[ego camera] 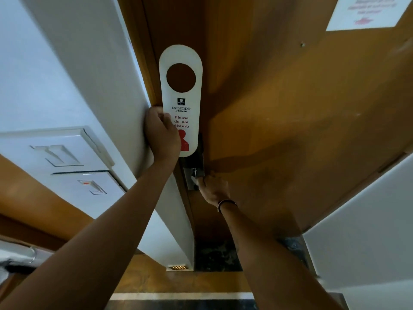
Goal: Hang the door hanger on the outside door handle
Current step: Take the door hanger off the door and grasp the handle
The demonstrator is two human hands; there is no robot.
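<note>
My left hand (162, 133) holds the door hanger (181, 99) upright in front of the wooden door (279, 113). The fingers (166, 118) of this hand are closed on the lower left edge of the card, beside the red words "Please do not disturb", and they cover a part of the red figure printed below these words. Above my fingers the card rises with its round hole at the top, and through the hole I see only the brown wood. The card does not hang on anything; it is only in my grip. To the left of my left hand there is the white door frame (93, 70), and the back of the hand is close against it. My right hand (213, 186) is lower, below the bottom end of the card, and it is at the door handle (194, 175), a dark plate with a metal piece at the edge of the door. The fingers of the right hand are curled around the metal piece, but I cannot tell how firmly they grip it. On the right wrist I wear a thin bracelet (225, 203). Far to the left of my left hand, white wall switches (67, 157) are on the wall. High above my right hand, a white paper notice (366, 12) is on the door.
</note>
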